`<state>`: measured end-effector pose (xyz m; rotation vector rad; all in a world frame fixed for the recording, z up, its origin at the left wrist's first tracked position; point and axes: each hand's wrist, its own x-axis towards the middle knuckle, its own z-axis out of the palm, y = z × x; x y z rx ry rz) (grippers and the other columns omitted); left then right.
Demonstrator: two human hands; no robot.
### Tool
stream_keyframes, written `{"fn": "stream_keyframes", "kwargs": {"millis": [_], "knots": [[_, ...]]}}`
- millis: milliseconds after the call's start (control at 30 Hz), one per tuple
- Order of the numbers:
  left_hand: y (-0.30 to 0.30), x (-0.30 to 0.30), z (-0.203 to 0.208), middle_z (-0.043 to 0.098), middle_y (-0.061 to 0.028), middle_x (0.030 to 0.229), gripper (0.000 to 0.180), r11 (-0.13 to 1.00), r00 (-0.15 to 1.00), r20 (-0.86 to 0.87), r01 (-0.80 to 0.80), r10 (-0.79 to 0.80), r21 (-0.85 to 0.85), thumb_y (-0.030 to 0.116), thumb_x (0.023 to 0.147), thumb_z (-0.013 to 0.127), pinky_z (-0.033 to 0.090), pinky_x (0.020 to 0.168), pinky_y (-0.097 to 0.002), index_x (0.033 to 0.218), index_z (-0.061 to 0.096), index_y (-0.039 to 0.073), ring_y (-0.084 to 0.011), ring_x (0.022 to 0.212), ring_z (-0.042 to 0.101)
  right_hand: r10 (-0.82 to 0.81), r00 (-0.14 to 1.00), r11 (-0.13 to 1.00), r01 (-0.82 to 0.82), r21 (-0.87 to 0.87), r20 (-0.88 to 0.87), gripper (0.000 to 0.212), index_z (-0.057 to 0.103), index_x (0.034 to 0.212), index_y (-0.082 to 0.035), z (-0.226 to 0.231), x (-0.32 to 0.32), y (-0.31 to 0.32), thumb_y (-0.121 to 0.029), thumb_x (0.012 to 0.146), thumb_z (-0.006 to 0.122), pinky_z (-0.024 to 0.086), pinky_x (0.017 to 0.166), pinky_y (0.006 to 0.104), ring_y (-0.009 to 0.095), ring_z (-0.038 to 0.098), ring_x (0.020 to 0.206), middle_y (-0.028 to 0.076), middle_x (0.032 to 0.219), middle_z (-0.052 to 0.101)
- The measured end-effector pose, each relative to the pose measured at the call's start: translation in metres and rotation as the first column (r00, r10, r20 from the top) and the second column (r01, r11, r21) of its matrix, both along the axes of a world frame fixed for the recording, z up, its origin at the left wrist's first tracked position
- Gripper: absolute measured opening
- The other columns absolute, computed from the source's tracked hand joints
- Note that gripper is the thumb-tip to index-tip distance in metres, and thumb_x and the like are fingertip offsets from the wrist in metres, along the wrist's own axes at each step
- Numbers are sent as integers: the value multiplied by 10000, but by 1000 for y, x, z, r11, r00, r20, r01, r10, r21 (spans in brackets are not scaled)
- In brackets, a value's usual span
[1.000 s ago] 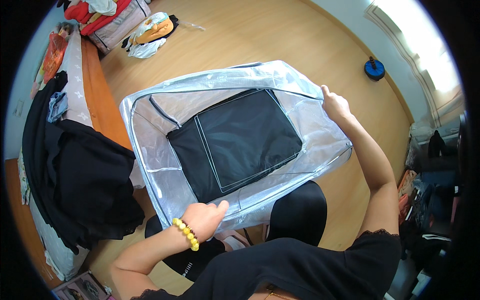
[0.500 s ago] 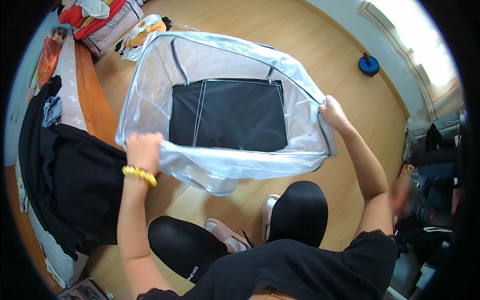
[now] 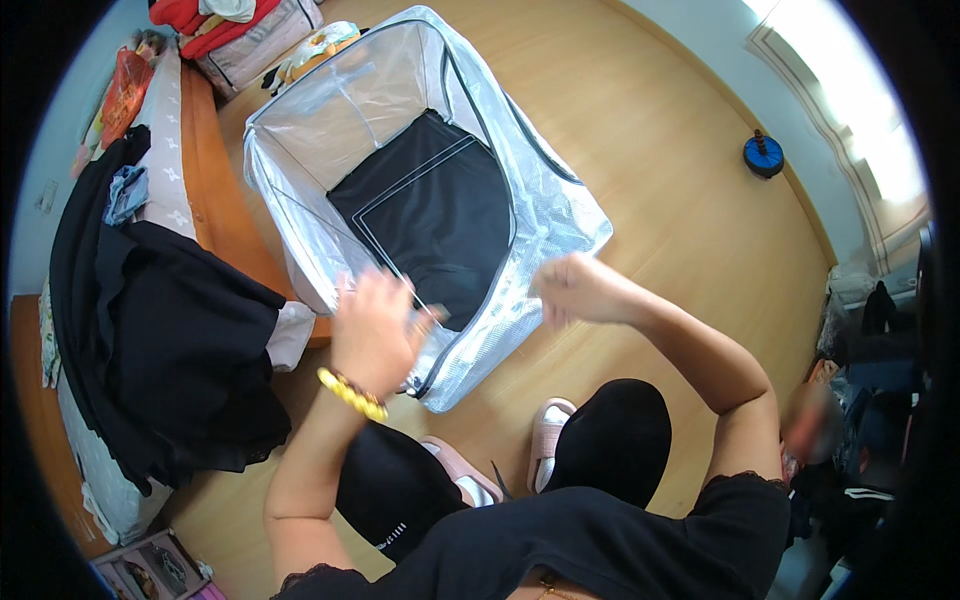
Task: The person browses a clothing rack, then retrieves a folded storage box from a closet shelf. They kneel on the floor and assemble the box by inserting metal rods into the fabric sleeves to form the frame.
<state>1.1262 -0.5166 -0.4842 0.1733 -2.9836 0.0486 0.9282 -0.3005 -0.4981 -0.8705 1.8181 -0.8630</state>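
Observation:
A large, see-through storage bag (image 3: 560,215) with dark-edged frame seams stands on the floor, its top open and its black bottom panel (image 3: 425,195) showing inside. It sits turned at an angle in front of me. My left hand (image 3: 378,325) is over the bag's near left rim with its fingers spread, holding nothing that I can see; a yellow bead bracelet (image 3: 350,395) circles that wrist. Beside the bag's right wall, my right hand (image 3: 585,290) hangs in the air with bent fingers. Motion smears those fingertips, and nothing shows in them.
On the left, black cloth (image 3: 190,340) drapes off a low bed with an orange side (image 3: 215,180). A packed bag with red bedding (image 3: 250,45) stands at the far left. A blue ab wheel (image 3: 763,155) lies by the right wall. Dark clothes (image 3: 870,400) are piled at right.
The storage bag has gone from being held up by both hands to standing on the floor, turned. Both hands have let go; the right has moved inward, the left slightly right.

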Motion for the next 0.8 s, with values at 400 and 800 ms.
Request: {"fn": "stream_keyframes", "kwargs": {"millis": [400,800], "knots": [[32,52,-26,632,-131,660,143,965,930,349,23,-116,260,113,754,645,455,647,-425,842,542,66,-323,692,640,619,270,755,-463,464,-737,614,734,845,-79,-69,-37,-87,-500,983,309,284,1093,409,278,594,1039,127,904,694],[-28,96,2,627,-131,714,81,968,954,164,-243,250,-63,-17,713,621,309,1071,-496,716,568,44,-303,760,610,382,363,703,-712,12,-850,432,597,616,-67,40,51,-17,-351,934,529,431,637,369,284,562,601,97,602,591]]}}
